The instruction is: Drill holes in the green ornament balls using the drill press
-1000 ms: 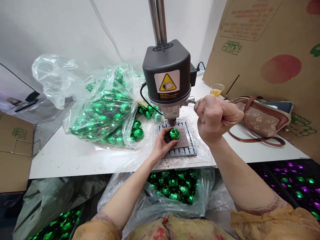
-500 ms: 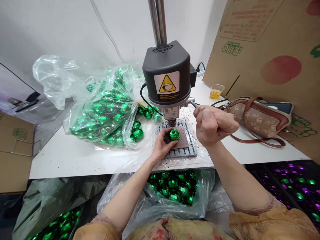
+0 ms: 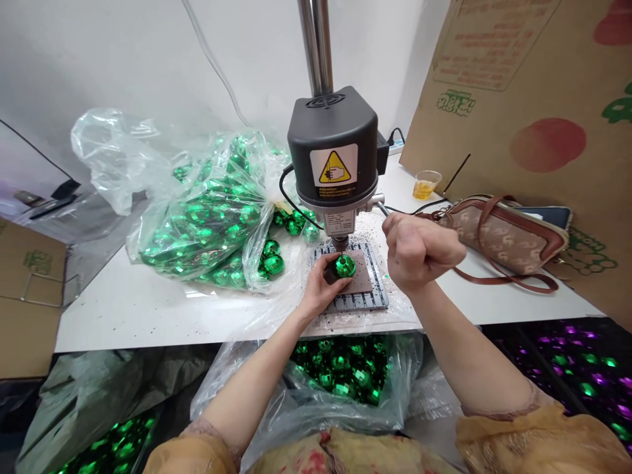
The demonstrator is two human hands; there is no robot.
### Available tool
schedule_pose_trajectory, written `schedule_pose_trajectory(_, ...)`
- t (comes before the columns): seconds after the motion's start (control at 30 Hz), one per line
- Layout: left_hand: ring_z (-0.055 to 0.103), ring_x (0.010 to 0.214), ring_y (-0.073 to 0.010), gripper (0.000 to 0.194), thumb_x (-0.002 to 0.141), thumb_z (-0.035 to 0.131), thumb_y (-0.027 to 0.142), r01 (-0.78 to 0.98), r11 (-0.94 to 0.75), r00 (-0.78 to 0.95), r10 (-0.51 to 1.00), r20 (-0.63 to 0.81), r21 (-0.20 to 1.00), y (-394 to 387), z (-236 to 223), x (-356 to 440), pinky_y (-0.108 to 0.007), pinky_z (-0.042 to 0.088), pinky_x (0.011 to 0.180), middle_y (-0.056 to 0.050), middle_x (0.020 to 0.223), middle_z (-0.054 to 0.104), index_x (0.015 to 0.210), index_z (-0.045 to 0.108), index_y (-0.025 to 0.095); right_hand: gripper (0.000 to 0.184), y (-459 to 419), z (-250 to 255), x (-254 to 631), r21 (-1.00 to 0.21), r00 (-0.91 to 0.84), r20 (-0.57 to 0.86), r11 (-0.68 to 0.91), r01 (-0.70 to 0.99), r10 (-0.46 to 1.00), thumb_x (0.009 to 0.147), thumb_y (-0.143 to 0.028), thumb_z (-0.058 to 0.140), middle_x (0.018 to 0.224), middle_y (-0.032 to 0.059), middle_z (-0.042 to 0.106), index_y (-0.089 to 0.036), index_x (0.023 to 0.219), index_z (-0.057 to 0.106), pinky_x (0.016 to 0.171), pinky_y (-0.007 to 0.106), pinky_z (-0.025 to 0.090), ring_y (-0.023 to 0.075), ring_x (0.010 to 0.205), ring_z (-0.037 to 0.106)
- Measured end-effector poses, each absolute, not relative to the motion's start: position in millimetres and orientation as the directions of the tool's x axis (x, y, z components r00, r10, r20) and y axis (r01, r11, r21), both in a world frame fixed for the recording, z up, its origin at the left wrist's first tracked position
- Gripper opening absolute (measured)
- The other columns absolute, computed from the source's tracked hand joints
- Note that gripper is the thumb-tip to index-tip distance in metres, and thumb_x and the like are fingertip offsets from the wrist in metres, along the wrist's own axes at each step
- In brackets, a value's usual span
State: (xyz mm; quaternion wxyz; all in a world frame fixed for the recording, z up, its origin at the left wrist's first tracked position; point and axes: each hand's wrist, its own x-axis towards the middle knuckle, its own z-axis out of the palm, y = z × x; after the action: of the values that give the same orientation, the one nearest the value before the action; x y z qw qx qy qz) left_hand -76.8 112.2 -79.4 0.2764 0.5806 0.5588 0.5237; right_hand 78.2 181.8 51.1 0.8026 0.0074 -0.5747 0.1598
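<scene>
A shiny green faceted ball (image 3: pixel 345 266) sits on a brownish pad (image 3: pixel 363 280) on the slotted metal base (image 3: pixel 379 297) of a bench drill press. My left hand (image 3: pixel 320 287) grips the ball from its left side, thumb in front and fingers behind. Straight above the ball is the chuck (image 3: pixel 340 243), under the black motor housing (image 3: pixel 333 141) with a yellow warning label. My right hand (image 3: pixel 419 250) is closed in a fist around the drill press lever (image 3: pixel 382 208), most of which the fingers hide. Whether the bit touches the ball I cannot tell.
A clear plastic bag (image 3: pixel 207 224) of green balls lies left of the drill press, with loose balls (image 3: pixel 273 264) beside it. Below the table edge hangs an open bag of green balls (image 3: pixel 340 372). A handbag (image 3: pixel 508 230), a plastic cup (image 3: pixel 426 184) and a large carton (image 3: pixel 523 85) are at right.
The view has shifted slightly. Both hands keep their holds on the ball and the lever, with hardly any movement between the frames.
</scene>
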Motion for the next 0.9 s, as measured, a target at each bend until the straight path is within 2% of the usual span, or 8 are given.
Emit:
schedule_pose_trajectory(0.13, 0.067, 0.117, -0.0288, 0.054, 0.077, 0.085, 0.034, 0.369, -0.207, -0.185, 0.939, 0.290, 0.906, 114, -76, -74, -0.048, 0.053, 0.106, -0.012, 0.123, 0.069, 0.123, 0.061, 0.019, 0.054, 182, 95, 76, -0.445, 0.265, 0.816, 0.851, -0.280, 0.514, 0.095, -0.026, 0.067, 0.048, -0.0043, 0.029, -0.018, 0.052, 0.036, 0.044, 0.029, 0.021, 0.0065, 0.043, 0.031)
schedule_pose_trajectory(0.27, 0.067, 0.108, -0.0259, 0.045, 0.080, 0.080, 0.029, 0.505, -0.277, -0.207, 0.881, 0.426, 0.818, 95, -66, -69, -0.043, 0.055, 0.097, -0.009, 0.115, 0.068, 0.119, 0.060, 0.019, 0.058, 192, 125, 75, -0.540, 0.154, 0.767, 0.757, -0.368, 0.622, 0.092, -0.042, 0.071, 0.046, -0.0052, 0.028, -0.019, 0.051, 0.037, 0.040, 0.027, 0.018, 0.0045, 0.040, 0.024)
schedule_pose_trajectory(0.43, 0.064, 0.105, -0.0260, 0.042, 0.087, 0.071, 0.029, 0.719, -0.515, 0.209, 0.801, 0.562, 0.467, 18, -73, -71, -0.039, 0.055, 0.087, -0.013, 0.119, 0.064, 0.126, 0.059, 0.020, 0.061, 193, 127, 75, -0.551, 0.157, 0.754, 0.745, -0.376, 0.637, 0.085, -0.055, 0.072, 0.046, -0.0061, 0.031, -0.017, 0.050, 0.039, 0.040, 0.024, 0.019, 0.0027, 0.039, 0.026)
schedule_pose_trajectory(0.53, 0.064, 0.095, -0.0256, 0.038, 0.088, 0.067, 0.027, 0.784, -0.590, 0.483, 0.775, 0.408, 0.193, -35, -95, -80, -0.038, 0.054, 0.080, -0.013, 0.115, 0.067, 0.125, 0.059, 0.020, 0.063, 191, 127, 74, -0.531, 0.179, 0.757, 0.752, -0.391, 0.628, 0.082, -0.055, 0.074, 0.043, -0.0067, 0.032, -0.017, 0.048, 0.038, 0.039, 0.024, 0.018, 0.0025, 0.039, 0.027)
schedule_pose_trajectory(0.63, 0.065, 0.098, -0.0288, 0.045, 0.086, 0.076, 0.035, 0.789, -0.609, 0.580, 0.780, 0.235, 0.076, -67, -112, -90, -0.042, 0.054, 0.084, -0.013, 0.114, 0.070, 0.126, 0.060, 0.020, 0.061, 191, 127, 73, -0.512, 0.200, 0.761, 0.761, -0.398, 0.617, 0.082, -0.052, 0.075, 0.042, -0.0068, 0.033, -0.017, 0.048, 0.039, 0.037, 0.025, 0.016, 0.0025, 0.037, 0.028)
schedule_pose_trajectory(0.73, 0.065, 0.106, -0.0301, 0.054, 0.084, 0.080, 0.045, 0.761, -0.643, 0.586, 0.737, 0.336, 0.085, -66, -109, -103, -0.043, 0.054, 0.092, -0.014, 0.119, 0.071, 0.127, 0.061, 0.019, 0.059, 192, 127, 72, -0.509, 0.211, 0.761, 0.766, -0.392, 0.613, 0.085, -0.047, 0.073, 0.042, -0.0067, 0.034, -0.017, 0.048, 0.038, 0.035, 0.024, 0.017, 0.0021, 0.036, 0.030)
schedule_pose_trajectory(0.83, 0.066, 0.103, -0.0236, 0.029, 0.096, 0.062, 0.016, 0.795, -0.605, 0.448, 0.641, 0.623, 0.051, -29, -89, -127, -0.038, 0.055, 0.090, -0.012, 0.110, 0.073, 0.125, 0.061, 0.016, 0.056, 190, 127, 73, -0.521, 0.202, 0.756, 0.760, -0.388, 0.622, 0.091, -0.037, 0.068, 0.042, -0.0068, 0.034, -0.016, 0.049, 0.038, 0.036, 0.023, 0.018, 0.0015, 0.037, 0.031)
schedule_pose_trajectory(0.9, 0.066, 0.103, -0.0221, 0.033, 0.097, 0.052, 0.006, 0.902, -0.412, 0.212, 0.679, 0.703, 0.126, 8, -73, -152, -0.038, 0.055, 0.090, -0.010, 0.108, 0.072, 0.125, 0.062, 0.019, 0.054, 190, 126, 73, -0.526, 0.201, 0.753, 0.757, -0.388, 0.626, 0.094, -0.030, 0.065, 0.042, -0.0068, 0.034, -0.017, 0.049, 0.038, 0.036, 0.024, 0.018, 0.0018, 0.037, 0.031)
